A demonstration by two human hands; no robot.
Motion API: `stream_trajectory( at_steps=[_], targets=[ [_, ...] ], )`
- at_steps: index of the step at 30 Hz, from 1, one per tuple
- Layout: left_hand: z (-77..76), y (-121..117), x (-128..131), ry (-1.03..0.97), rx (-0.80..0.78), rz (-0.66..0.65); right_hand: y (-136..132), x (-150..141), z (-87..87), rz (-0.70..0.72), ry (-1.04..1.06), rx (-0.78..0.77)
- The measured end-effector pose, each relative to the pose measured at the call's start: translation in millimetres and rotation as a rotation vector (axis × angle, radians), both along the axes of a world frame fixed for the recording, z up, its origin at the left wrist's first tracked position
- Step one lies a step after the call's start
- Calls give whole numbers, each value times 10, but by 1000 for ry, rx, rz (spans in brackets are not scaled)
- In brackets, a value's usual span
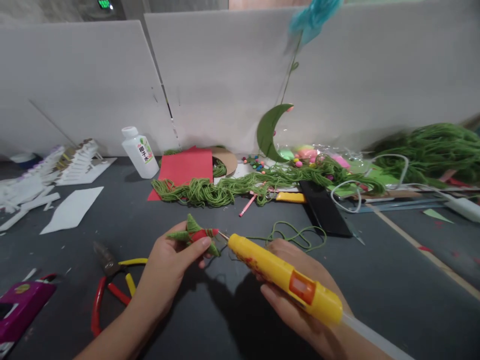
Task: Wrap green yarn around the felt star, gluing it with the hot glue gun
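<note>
Pale, smooth panels (225, 75) stand upright behind a matte dark grey tabletop (123, 215). Near its middle, just above the surface, the left hand (174, 257) pinches a small star (191, 222), its thumb pressed on the front face and the fingers mostly hidden behind. Wound in fuzzy green yarn, the star has tapering points; red wrapping covers the one pointing toward the right hand (294, 312). That hand is closed around a glossy yellow plastic glue gun (268, 257) with an orange window in its barrel and a pale, rod-like length trailing from its rear. Its slim metal nozzle is right at the red tip, though whether they touch I cannot tell. Thin green strands (298, 234) loop loosely on the table beyond the gun. Beside the left forearm lie pliers (112, 267), dark metal at the head, red and yellow at the handles. Farther back, skeins of soft yarn (204, 192) sprawl in ropy coils partly over a flat red sheet (185, 166), near an angular white bottle (140, 155). A smooth green crescent (267, 132) stands against the panel, below a crinkled, translucent blue shape (313, 22).
</note>
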State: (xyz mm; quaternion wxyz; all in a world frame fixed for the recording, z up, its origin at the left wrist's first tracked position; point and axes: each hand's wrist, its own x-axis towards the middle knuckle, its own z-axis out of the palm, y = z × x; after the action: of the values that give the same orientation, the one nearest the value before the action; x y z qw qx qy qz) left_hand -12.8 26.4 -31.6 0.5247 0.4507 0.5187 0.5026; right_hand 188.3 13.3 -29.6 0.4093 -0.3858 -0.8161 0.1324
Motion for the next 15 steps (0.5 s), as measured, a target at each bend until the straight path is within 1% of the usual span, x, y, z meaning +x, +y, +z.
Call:
stream_trajectory(
  at_steps=[2,6,11,15],
  targets=[
    [-1,-1,2,28,-9,7,-14,-9,20,-29,-7,33],
    [-12,-14,14,61,8,23,-27,-29,54,-66,-97,68],
    [-11,-47,45,85,-8,26,-23,-45,36,-79,-189,17],
    [-3,-51,65,100,-6,19,-25,-38,16,-72,-190,35]
  ],
)
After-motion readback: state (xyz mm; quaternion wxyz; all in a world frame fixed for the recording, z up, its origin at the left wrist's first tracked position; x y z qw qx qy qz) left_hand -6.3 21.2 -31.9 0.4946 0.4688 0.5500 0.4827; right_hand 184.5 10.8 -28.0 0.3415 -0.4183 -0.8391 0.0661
